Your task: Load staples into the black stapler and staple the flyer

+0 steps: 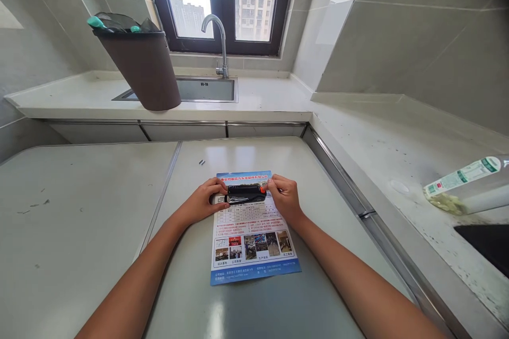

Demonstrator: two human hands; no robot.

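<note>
Black gadget [246,194] lying sideways on flyer [254,217], smack between hands, neither nearer. Left hand [207,198] loosely curled, gripping one end; right hand [285,196] pinched on orange tip [263,189].

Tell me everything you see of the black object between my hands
The black object is long, glossy, apparently plastic, with two bars side by side and an orange-red part near its right end. It is held crosswise over the printed flyer's upper half; whether it touches the paper is unclear. The left hand grips its left end, the right hand its right.
</note>
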